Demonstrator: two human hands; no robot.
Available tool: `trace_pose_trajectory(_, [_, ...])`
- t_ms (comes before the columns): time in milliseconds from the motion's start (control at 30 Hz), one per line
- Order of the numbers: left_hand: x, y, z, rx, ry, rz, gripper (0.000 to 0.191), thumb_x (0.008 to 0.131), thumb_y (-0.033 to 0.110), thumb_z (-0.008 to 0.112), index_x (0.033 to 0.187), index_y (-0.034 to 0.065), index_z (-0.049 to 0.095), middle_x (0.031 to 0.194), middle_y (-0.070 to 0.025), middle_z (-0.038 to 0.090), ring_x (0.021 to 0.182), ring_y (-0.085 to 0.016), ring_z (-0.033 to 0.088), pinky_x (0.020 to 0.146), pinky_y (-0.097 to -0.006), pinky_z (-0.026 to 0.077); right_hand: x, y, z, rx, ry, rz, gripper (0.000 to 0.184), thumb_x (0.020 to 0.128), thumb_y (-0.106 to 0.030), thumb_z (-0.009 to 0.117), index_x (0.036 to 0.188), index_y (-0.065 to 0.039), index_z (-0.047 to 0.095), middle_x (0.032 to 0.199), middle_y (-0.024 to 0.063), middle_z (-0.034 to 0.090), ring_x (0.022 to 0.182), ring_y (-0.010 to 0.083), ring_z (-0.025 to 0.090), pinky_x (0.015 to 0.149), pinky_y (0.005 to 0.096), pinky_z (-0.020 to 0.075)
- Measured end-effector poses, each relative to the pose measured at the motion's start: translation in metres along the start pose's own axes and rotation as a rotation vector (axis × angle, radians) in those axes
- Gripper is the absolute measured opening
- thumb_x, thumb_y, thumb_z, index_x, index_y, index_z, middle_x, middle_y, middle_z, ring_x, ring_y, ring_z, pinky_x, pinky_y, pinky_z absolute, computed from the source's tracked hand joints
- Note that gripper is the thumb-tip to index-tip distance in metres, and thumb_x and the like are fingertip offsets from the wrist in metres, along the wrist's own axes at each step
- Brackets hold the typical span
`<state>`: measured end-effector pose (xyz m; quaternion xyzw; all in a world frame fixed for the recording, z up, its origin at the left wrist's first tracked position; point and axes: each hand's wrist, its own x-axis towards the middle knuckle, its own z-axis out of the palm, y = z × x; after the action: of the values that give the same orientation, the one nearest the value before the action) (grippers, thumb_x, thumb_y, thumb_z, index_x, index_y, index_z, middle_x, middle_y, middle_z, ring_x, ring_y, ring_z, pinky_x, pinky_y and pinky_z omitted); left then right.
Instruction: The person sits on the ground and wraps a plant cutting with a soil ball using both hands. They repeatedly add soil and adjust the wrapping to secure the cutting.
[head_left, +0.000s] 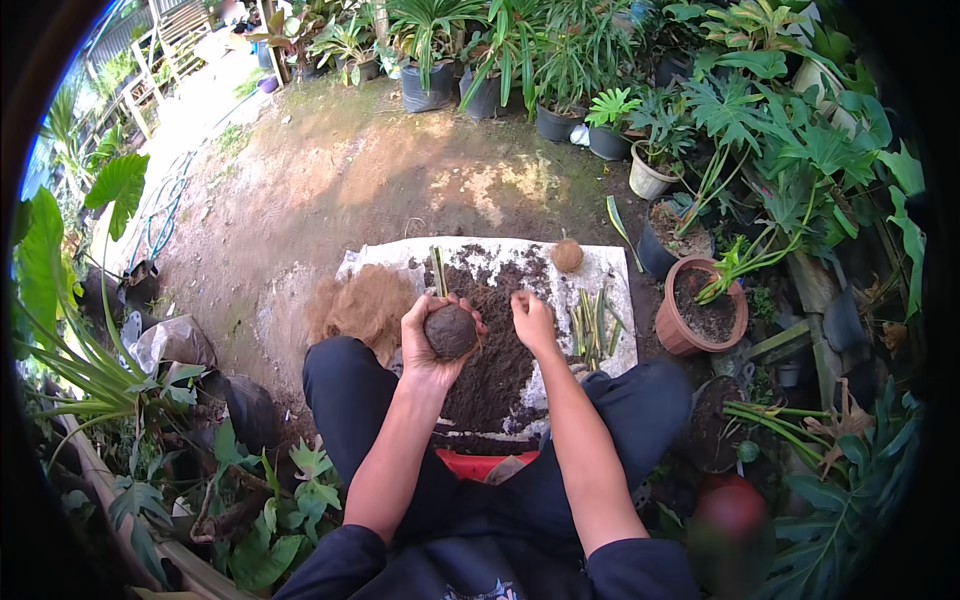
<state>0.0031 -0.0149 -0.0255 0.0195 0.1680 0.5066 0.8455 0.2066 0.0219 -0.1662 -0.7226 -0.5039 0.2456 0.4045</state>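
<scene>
My left hand (426, 334) cups a dark ball of soil (450, 332) from beneath, with the fingers curled around it. A striped leaf cutting (439, 271) stands up just beyond that ball, apparently set in it. To the right, my right hand (534, 321) hovers over loose dark soil (480, 397), its fingers curled together; whether they pinch anything is hidden. Brown coconut fibre (356, 307) lies heaped left of my left hand. Several cut leaf pieces (594, 326) lie right of my right hand. Farther back sits a fibre-wrapped ball (567, 256).
A white sheet (616, 281) lies under the soil and cuttings. At its right stand a terracotta-coloured pot (679, 334) and a black pot (656, 247). Potted plants (427, 86) line the back. A hose (161, 217) lies on the ground at left; red plastic (472, 463) shows between my legs.
</scene>
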Motion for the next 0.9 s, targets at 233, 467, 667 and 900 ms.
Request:
trace_pose_trajectory(233, [-0.006, 0.008, 0.004, 0.109, 0.123, 0.065, 0.017, 0.086, 0.020, 0.058, 0.089, 0.0026, 0.058, 0.089, -0.0135, 0.061, 0.084, -0.028, 0.061, 0.075, -0.0410, 0.056, -0.097, 0.165, 0.065, -0.609, -0.563, 0.421, 0.033, 0.081, -0.015, 0.060, 0.112, -0.019, 0.071, 0.125, 0.0142, 0.066, 0.117, 0.0314, 0.062, 0.103, 0.0424, 0.0481])
trace_pose_trajectory(467, [-0.011, 0.009, 0.005, 0.131, 0.192, 0.071, 0.019, 0.089, 0.021, 0.057, 0.091, 0.0020, 0.059, 0.091, -0.0145, 0.062, 0.086, -0.030, 0.063, 0.078, -0.0426, 0.057, -0.068, 0.175, 0.120, -0.597, -0.180, 0.154, 0.031, 0.086, -0.014, 0.064, 0.117, -0.011, 0.064, 0.121, 0.0102, 0.057, 0.116, 0.0312, 0.056, 0.091, 0.0446, 0.0539])
trace_pose_trajectory(667, [-0.005, 0.003, 0.006, 0.163, 0.235, 0.035, 0.018, 0.089, 0.020, 0.057, 0.091, 0.0016, 0.059, 0.091, -0.0144, 0.063, 0.087, -0.031, 0.064, 0.078, -0.0435, 0.057, -0.053, 0.181, 0.112, -0.852, -0.277, 0.011, 0.024, 0.086, -0.015, 0.068, 0.110, -0.011, 0.063, 0.118, 0.0076, 0.053, 0.114, 0.0284, 0.056, 0.084, 0.0430, 0.0570])
trace_pose_trajectory(900, [-0.002, -0.003, 0.003, 0.157, 0.222, 0.010, 0.018, 0.089, 0.020, 0.058, 0.092, 0.0024, 0.059, 0.090, -0.0144, 0.064, 0.084, -0.030, 0.066, 0.080, -0.0419, 0.057, -0.062, 0.180, 0.156, 0.098, 0.229, 0.452, 0.028, 0.086, -0.014, 0.061, 0.111, -0.001, 0.061, 0.095, 0.0147, 0.064, 0.087, 0.0323, 0.064, 0.085, 0.0403, 0.0526])
